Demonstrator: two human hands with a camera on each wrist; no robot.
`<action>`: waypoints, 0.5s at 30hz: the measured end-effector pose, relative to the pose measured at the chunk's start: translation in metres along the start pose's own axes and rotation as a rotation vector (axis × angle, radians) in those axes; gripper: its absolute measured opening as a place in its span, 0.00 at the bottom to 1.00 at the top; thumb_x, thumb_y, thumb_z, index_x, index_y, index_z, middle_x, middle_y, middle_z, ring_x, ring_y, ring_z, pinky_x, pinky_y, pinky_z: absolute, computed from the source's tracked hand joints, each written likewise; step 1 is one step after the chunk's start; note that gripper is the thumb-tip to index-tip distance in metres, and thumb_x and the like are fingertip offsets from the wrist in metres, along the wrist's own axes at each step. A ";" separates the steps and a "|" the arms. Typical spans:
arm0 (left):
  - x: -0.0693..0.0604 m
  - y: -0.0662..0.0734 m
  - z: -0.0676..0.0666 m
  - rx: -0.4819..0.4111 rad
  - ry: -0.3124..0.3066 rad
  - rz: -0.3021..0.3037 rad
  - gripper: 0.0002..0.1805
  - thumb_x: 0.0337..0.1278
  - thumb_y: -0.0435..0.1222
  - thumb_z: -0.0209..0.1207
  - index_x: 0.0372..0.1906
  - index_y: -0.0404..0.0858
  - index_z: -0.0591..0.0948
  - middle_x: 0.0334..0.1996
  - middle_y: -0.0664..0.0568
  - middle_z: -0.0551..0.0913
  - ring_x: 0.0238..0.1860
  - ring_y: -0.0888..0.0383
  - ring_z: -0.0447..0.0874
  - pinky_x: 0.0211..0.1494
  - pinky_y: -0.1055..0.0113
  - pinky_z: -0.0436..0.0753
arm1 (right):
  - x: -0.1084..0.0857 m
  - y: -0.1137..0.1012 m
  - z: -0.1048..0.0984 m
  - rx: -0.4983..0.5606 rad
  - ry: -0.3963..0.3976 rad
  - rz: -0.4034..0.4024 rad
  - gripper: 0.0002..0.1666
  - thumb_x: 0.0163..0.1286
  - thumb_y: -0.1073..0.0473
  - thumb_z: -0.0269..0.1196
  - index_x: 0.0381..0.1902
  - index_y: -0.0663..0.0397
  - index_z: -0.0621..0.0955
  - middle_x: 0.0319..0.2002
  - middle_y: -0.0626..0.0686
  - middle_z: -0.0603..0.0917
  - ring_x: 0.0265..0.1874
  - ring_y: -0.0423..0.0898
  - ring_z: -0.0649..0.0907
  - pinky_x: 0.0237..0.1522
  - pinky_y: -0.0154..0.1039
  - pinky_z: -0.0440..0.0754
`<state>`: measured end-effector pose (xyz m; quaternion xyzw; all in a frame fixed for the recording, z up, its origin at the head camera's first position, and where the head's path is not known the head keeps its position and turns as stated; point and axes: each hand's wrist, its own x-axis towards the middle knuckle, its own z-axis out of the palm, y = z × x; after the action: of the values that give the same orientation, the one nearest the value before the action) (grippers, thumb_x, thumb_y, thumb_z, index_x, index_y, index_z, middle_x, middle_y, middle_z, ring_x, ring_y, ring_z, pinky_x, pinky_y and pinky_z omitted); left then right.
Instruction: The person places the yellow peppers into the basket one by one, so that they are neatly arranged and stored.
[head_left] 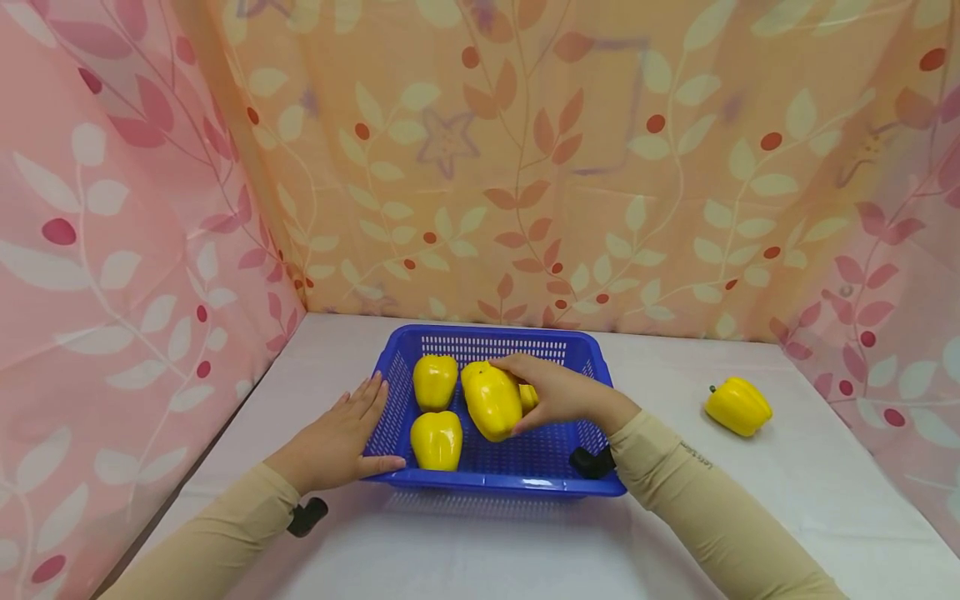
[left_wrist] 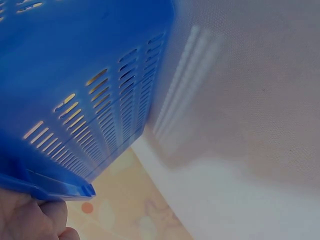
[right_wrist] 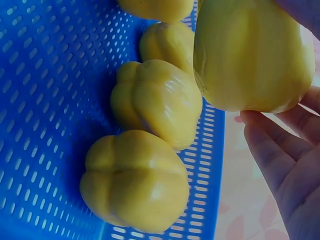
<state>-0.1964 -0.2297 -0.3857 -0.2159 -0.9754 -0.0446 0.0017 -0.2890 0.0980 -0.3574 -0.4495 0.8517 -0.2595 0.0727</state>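
My right hand (head_left: 558,387) grips a yellow bell pepper (head_left: 492,402) by its side, tilted above the blue plastic basket (head_left: 510,481). In the right wrist view, fingertips press against the lower end of that pepper (right_wrist: 252,55). My left hand (head_left: 341,437) rests on the basket's left rim with fingers extended, its thumb spread over the front left corner. Inside lie several more bell peppers, including a rear left one (head_left: 435,383), a front left one (head_left: 437,442) and one (head_left: 529,397) partly hidden behind the held pepper and right hand.
Another yellow bell pepper (head_left: 738,407) lies on the white tablecloth (head_left: 667,367) to the right of the basket. Floral curtains (head_left: 525,167) hang behind and on both sides. A black strap piece (head_left: 592,462) shows beside the right wrist.
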 end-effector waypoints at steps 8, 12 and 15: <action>0.000 0.001 -0.001 -0.003 0.002 0.004 0.58 0.47 0.69 0.47 0.69 0.29 0.48 0.71 0.38 0.42 0.71 0.43 0.40 0.68 0.46 0.50 | 0.004 0.006 0.006 -0.007 -0.049 -0.006 0.55 0.44 0.40 0.71 0.67 0.51 0.62 0.59 0.43 0.69 0.53 0.38 0.70 0.60 0.39 0.67; 0.000 0.000 0.000 0.006 0.003 0.004 0.59 0.46 0.71 0.44 0.69 0.29 0.48 0.71 0.38 0.42 0.71 0.43 0.40 0.68 0.46 0.50 | 0.005 0.007 0.008 -0.028 -0.084 0.005 0.55 0.44 0.39 0.71 0.67 0.51 0.63 0.59 0.44 0.69 0.53 0.39 0.70 0.60 0.40 0.67; 0.000 -0.001 0.001 0.012 0.004 0.004 0.59 0.45 0.72 0.43 0.70 0.29 0.48 0.71 0.38 0.42 0.71 0.43 0.40 0.68 0.46 0.50 | 0.005 0.008 0.010 -0.032 -0.114 0.024 0.54 0.44 0.39 0.71 0.66 0.49 0.63 0.60 0.44 0.69 0.54 0.39 0.70 0.60 0.40 0.67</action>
<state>-0.1969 -0.2302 -0.3867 -0.2178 -0.9752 -0.0392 0.0049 -0.2941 0.0934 -0.3697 -0.4546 0.8555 -0.2188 0.1170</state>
